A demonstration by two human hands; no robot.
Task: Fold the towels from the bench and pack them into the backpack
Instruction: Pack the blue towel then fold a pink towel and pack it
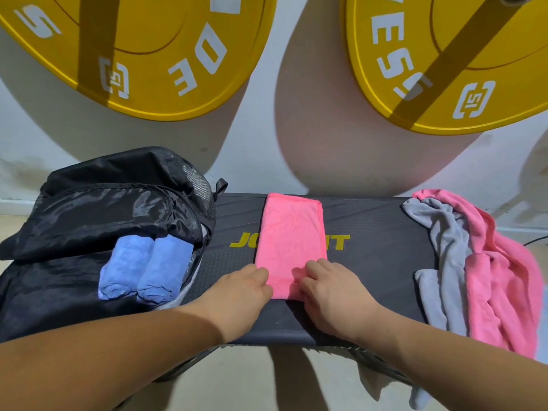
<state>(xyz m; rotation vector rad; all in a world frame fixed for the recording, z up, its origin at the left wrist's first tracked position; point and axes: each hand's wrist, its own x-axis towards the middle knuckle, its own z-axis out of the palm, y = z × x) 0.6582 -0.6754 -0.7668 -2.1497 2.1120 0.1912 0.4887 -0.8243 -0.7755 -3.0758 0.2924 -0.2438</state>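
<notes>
A pink towel [290,238], folded into a long narrow strip, lies across the middle of the dark bench [376,241]. My left hand [240,289] and my right hand [329,295] both grip its near end with curled fingers. On the left end of the bench an open black backpack [98,209] holds two rolled blue towels [145,268] side by side in its mouth. At the right end, a crumpled grey towel [441,253] and another crumpled pink towel [498,277] hang over the bench edge.
Two big yellow weight plates [142,54] [462,63] lean against the white wall behind the bench. Pale floor shows below the bench's near edge.
</notes>
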